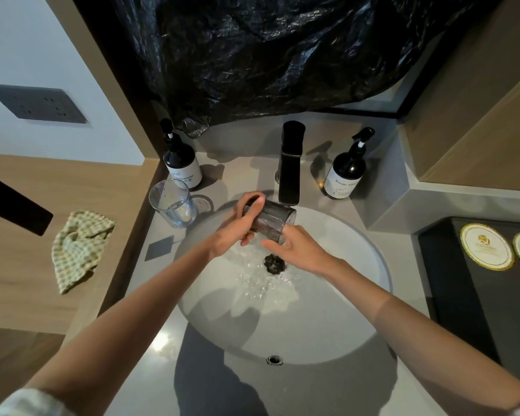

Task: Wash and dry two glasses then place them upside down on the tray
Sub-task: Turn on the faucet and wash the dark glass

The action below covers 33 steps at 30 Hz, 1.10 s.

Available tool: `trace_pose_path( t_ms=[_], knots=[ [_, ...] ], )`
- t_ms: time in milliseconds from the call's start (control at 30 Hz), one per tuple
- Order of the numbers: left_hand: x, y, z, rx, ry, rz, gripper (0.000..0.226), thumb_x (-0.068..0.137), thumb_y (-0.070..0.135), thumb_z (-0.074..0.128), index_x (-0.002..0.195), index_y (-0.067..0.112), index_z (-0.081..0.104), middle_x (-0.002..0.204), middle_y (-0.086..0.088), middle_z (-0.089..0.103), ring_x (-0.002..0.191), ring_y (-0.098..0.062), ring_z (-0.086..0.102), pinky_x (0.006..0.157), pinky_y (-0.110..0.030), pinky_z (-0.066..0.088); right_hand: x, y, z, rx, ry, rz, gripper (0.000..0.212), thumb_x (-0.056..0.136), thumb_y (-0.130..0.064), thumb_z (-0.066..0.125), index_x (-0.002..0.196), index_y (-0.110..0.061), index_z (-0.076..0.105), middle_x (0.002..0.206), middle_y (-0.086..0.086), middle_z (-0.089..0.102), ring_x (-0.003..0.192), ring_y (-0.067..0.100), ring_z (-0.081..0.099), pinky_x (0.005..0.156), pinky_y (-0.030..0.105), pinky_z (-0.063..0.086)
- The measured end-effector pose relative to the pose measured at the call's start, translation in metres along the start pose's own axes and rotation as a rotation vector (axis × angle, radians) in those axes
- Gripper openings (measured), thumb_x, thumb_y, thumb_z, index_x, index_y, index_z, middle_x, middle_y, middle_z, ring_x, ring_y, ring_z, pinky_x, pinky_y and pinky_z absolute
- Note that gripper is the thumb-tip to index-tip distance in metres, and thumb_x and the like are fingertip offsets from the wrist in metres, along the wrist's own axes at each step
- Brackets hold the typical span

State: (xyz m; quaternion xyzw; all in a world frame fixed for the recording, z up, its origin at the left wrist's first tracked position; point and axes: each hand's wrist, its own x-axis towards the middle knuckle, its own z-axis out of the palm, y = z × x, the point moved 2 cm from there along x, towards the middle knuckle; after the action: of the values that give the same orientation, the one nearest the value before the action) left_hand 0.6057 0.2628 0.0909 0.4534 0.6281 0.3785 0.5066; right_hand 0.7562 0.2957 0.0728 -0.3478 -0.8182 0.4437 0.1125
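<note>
Sink (pixel 312 325), glass (pixel 270 220) in left hand (pixel 234 229), right hand (pixel 297 250) at rim

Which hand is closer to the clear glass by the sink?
Left. The left hand grips the dark glass just right of the clear glass; the right hand is farther right.

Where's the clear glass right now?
In the head view, the clear glass stands upright on the counter at the left rim of the sink, just in front of the left pump bottle.
</note>
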Motion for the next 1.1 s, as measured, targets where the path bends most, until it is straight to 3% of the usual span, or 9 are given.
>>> trace_pose_path(
  t_ms=[67,133,333,500,633,767,900,967,1100],
  knots=[
    [0.003,-0.004,0.0,0.012,0.004,-0.024,0.026,0.094,0.057,0.034,0.114,0.042,0.041,0.078,-0.001,0.05,0.048,-0.008,0.042,0.043,-0.025,0.036,0.003,0.003,-0.005,-0.507,-0.068,-0.132,0.049,0.095,-0.038,0.051,0.141,-0.022,0.042,0.136,0.007,0.05,0.12,0.024,0.047,0.102,0.039,0.042],
    [0.004,-0.006,-0.002,0.018,0.006,-0.019,0.033,0.094,0.058,0.034,0.117,0.037,0.042,0.083,-0.002,0.05,0.048,-0.009,0.042,0.043,-0.026,0.036,0.007,0.01,-0.007,-0.702,-0.098,-0.185,0.05,0.098,-0.036,0.045,0.144,-0.019,0.038,0.147,0.007,0.041,0.135,0.023,0.033,0.111,0.033,0.031],
    [0.004,-0.006,-0.005,-0.05,-0.017,-0.005,0.032,0.094,0.052,0.042,0.121,0.035,0.043,0.09,-0.002,0.05,0.051,-0.013,0.043,0.047,-0.027,0.037,0.008,0.0,-0.001,0.381,-0.022,0.046,0.037,0.093,-0.003,0.055,0.131,-0.009,0.055,0.128,0.008,0.061,0.122,0.022,0.056,0.106,0.035,0.042],
    [0.009,-0.004,-0.002,-0.042,-0.04,-0.072,0.04,0.094,0.058,0.036,0.12,0.028,0.043,0.073,-0.003,0.041,0.049,-0.011,0.035,0.044,-0.025,0.032,0.011,0.008,-0.003,-0.234,-0.056,-0.109,0.045,0.093,-0.022,0.056,0.138,-0.025,0.047,0.139,0.0,0.051,0.125,0.019,0.049,0.105,0.033,0.041],
    [0.007,0.001,-0.004,-0.036,-0.079,-0.098,0.039,0.098,0.056,0.024,0.119,0.031,0.046,0.085,0.002,0.054,0.062,-0.011,0.049,0.058,-0.026,0.046,0.007,0.004,-0.002,0.284,0.02,0.037,0.027,0.095,-0.008,0.055,0.12,-0.008,0.064,0.123,0.006,0.065,0.115,0.014,0.059,0.102,0.024,0.043],
    [0.005,-0.001,0.012,-0.072,-0.092,-0.053,0.017,0.099,0.041,0.039,0.116,0.038,0.04,0.116,0.006,0.053,0.097,-0.002,0.058,0.078,-0.023,0.055,-0.008,0.008,0.0,0.592,0.121,0.114,0.022,0.093,0.0,0.055,0.113,0.0,0.062,0.114,0.011,0.068,0.106,0.015,0.064,0.097,0.025,0.048],
    [0.007,-0.006,0.03,0.072,0.021,0.137,0.021,0.095,0.029,0.054,0.115,0.024,0.056,0.109,0.01,0.058,0.096,-0.001,0.056,0.075,-0.009,0.046,-0.024,0.014,-0.012,0.756,0.195,0.159,0.021,0.093,0.0,0.054,0.114,-0.004,0.058,0.101,0.005,0.071,0.094,0.013,0.07,0.084,0.021,0.052],
    [0.011,-0.004,0.038,0.074,0.019,0.193,0.023,0.094,0.025,0.055,0.115,0.017,0.062,0.111,0.006,0.062,0.1,-0.004,0.056,0.082,-0.007,0.044,-0.028,0.02,-0.02,0.758,0.162,0.172,0.027,0.094,-0.006,0.054,0.121,0.0,0.055,0.108,0.012,0.07,0.1,0.02,0.069,0.094,0.029,0.052],
    [0.021,0.002,0.048,-0.139,-0.104,0.008,0.022,0.095,0.03,0.052,0.11,0.026,0.068,0.111,0.006,0.068,0.107,-0.009,0.061,0.097,-0.025,0.047,-0.027,0.023,-0.034,0.786,0.129,0.218,0.029,0.099,-0.023,0.046,0.119,-0.008,0.06,0.102,0.01,0.073,0.092,0.022,0.071,0.095,0.033,0.049]
  ],
)
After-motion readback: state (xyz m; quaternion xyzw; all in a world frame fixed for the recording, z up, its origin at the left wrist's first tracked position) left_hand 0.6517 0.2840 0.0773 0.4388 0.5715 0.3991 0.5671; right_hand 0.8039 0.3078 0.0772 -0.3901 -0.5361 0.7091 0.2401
